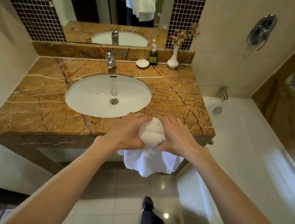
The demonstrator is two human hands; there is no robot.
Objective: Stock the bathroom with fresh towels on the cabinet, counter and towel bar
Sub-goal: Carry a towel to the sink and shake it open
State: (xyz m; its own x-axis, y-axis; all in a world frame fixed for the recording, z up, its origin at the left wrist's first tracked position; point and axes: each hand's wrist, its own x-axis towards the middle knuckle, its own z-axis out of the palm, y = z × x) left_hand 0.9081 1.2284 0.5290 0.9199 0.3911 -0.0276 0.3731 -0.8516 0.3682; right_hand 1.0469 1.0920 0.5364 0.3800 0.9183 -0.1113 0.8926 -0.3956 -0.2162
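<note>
As you stand at the vanity, your left hand and right hand cup a bunched white towel from both sides, fingers close together and curled round it, at the counter's front edge; its loose end hangs below. Beyond lies the oval sink. At the back wall, a white vase holds pink flowers, beside a pump bottle and a small dish.

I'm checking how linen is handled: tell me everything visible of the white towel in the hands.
The white towel looks like terry cloth. Its upper part is bunched into a rounded, ridged bundle, gripped between the left hand and the right hand above the front edge of the marble counter. The rest hangs loose in folds below the hands. Whether it touches the counter cannot be told.
</note>
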